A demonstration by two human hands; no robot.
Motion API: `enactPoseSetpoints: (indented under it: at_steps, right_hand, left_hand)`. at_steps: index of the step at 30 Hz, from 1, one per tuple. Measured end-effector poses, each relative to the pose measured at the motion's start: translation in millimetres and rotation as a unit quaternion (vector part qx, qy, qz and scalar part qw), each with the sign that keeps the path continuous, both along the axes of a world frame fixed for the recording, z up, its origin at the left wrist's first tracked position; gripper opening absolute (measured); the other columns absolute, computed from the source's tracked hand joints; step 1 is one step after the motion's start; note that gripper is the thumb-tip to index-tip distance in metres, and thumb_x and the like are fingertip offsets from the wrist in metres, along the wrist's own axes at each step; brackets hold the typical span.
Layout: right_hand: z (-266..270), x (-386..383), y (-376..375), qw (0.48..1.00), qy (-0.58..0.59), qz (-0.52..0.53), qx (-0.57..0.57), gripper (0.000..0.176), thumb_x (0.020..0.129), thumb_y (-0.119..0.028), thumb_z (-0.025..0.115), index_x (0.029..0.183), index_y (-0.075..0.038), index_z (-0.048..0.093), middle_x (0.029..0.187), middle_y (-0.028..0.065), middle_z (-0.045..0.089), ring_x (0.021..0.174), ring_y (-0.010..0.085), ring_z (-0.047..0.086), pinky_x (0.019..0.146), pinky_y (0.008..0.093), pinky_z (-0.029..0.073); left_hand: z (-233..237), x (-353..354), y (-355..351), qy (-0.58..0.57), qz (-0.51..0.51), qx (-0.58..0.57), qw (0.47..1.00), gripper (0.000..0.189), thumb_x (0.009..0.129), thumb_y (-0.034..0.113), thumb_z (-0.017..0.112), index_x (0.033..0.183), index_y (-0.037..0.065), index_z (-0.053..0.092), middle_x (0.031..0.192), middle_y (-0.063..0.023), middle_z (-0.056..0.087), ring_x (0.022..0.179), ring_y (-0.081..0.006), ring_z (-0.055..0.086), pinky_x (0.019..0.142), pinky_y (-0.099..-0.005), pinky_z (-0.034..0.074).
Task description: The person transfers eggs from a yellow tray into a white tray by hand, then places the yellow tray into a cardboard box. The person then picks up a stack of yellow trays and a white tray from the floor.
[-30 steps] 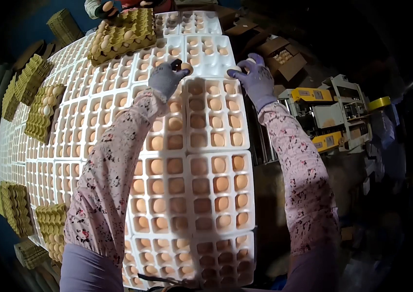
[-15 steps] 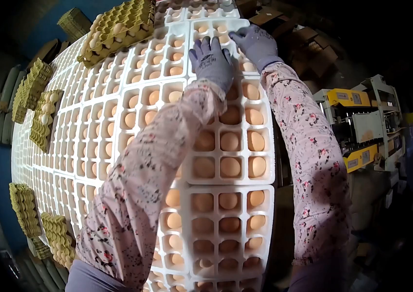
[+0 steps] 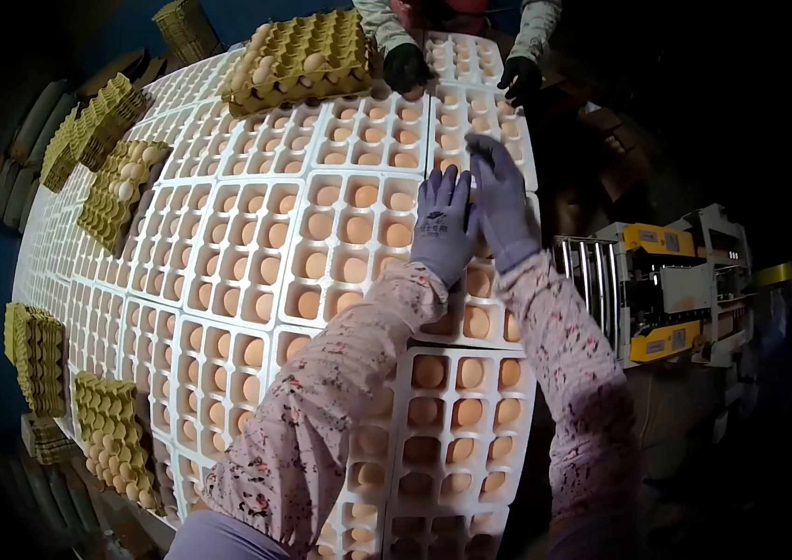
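White foam trays [image 3: 412,345] of brown eggs [image 3: 359,231] cover the surface under both hands. My left hand [image 3: 444,224], in a grey glove, is over a tray near the right side, its fingers stretched out and slightly apart. Right beside it, my right hand [image 3: 505,201] in a matching glove hovers at the tray's right part, turned on its side with fingers extended. No egg shows in either hand. The eggs directly beneath my palms are hidden.
A stack of yellow egg flats [image 3: 307,61] holding a few eggs stands at the far side; more flats [image 3: 116,448] are on the left. Another person's dark-gloved hands [image 3: 407,67] touch the far trays. A yellow-and-white machine [image 3: 666,280] stands at right.
The view has shifted, so the trays sit lower and further right. My hands have come closer together. Another person's arms and gloved hands now show at the far end.
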State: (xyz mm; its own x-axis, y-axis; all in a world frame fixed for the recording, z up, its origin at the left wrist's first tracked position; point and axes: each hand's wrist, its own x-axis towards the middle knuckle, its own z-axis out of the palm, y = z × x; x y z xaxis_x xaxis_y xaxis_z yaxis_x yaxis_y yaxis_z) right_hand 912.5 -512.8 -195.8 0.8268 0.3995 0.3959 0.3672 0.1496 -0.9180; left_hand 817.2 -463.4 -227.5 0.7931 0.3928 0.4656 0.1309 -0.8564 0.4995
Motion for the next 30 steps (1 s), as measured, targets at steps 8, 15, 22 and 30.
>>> enactPoseSetpoints:
  at_steps: [8,15,22,30]
  right_hand:
    - [32.7,-228.5,-135.2,0.957,0.096,0.146,-0.232,0.037,0.097,-0.009,0.058,0.133,-0.001,0.053,0.120,0.0080,0.062,0.109,0.0112,0.058,0.096,0.0259,0.046]
    - [43.4,-461.8,-93.9,0.777,0.491,0.372,-0.127,0.062,0.097,-0.015,0.061,0.151,-0.005,0.034,0.138,0.0091,0.053,0.116,0.0161,0.056,0.102,0.0326,0.046]
    - [-4.8,-645.3,43.3,0.862,0.318,0.316,-0.235,0.065,0.096,-0.031,0.063,0.149,-0.002,0.037,0.138,0.0176,0.054,0.125,0.0266,0.054,0.104,0.0344,0.044]
    - [22.1,-706.5,116.5,0.866,0.332,0.178,-0.328,0.074,0.088,-0.033,0.060,0.148,-0.002,0.031,0.134,0.0307,0.053,0.122,0.0427,0.055,0.103,0.0462,0.044]
  left_hand:
    - [90.1,-294.8,53.3,0.039,-0.051,-0.073,0.995,0.051,0.091,0.013,0.060,0.140,0.002,0.049,0.141,-0.0189,0.050,0.132,-0.0416,0.042,0.112,-0.0498,0.033]
    - [107.2,-643.7,173.2,0.112,0.376,-0.106,0.914,0.060,0.097,0.027,0.059,0.144,-0.005,0.040,0.141,-0.0281,0.046,0.130,-0.0412,0.044,0.111,-0.0469,0.035]
    - [87.3,-767.9,239.6,0.280,0.412,-0.016,0.867,0.067,0.097,0.045,0.056,0.141,-0.003,0.043,0.138,-0.0279,0.049,0.127,-0.0412,0.047,0.106,-0.0470,0.038]
    - [39.0,-854.0,342.9,0.238,0.053,-0.481,0.842,0.054,0.108,0.030,0.037,0.153,0.002,0.027,0.151,-0.0144,0.039,0.132,-0.0275,0.044,0.107,-0.0404,0.041]
